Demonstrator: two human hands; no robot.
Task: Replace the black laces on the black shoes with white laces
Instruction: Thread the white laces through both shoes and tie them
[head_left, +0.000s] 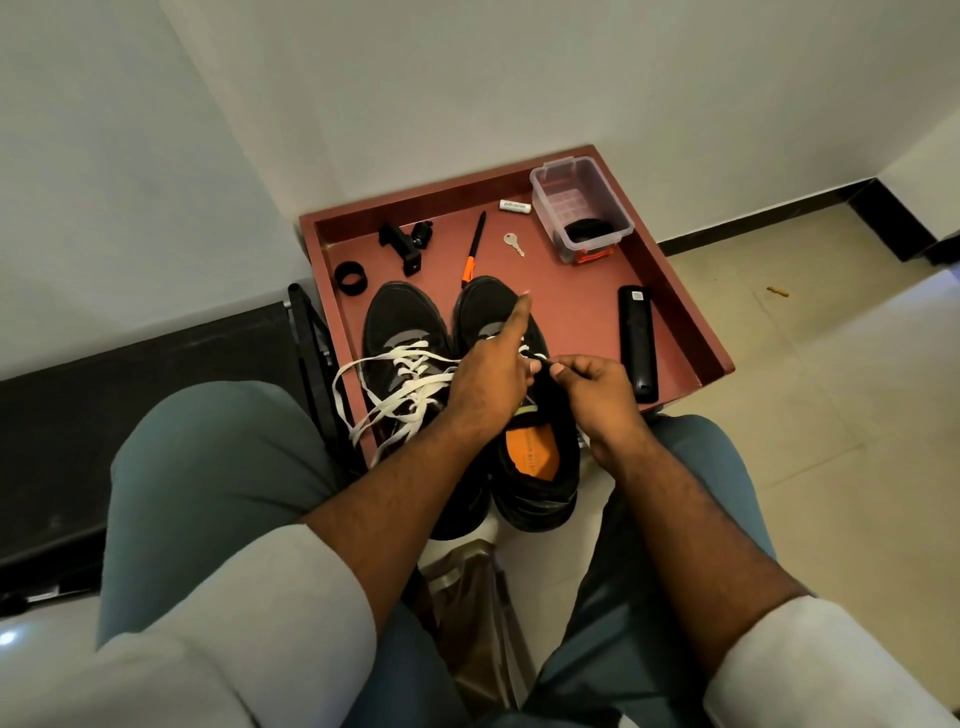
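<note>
the right black shoe (535, 467) sits at the near edge of a red tray (675, 291), heel hanging toward the person, orange insole showing. the right hand (597, 389) pinches a white lace (530, 356) at its eyelets; the left hand (488, 379) rests on the shoe, forefinger pointing out, its grip hidden so i cannot tell what it holds. just beside it the left black shoe (400, 332) wears a loose white lace (395, 395). farther off lie a remote (638, 343), key (513, 243), orange-and-black pen (474, 249) and clear plastic box (582, 208).
</note>
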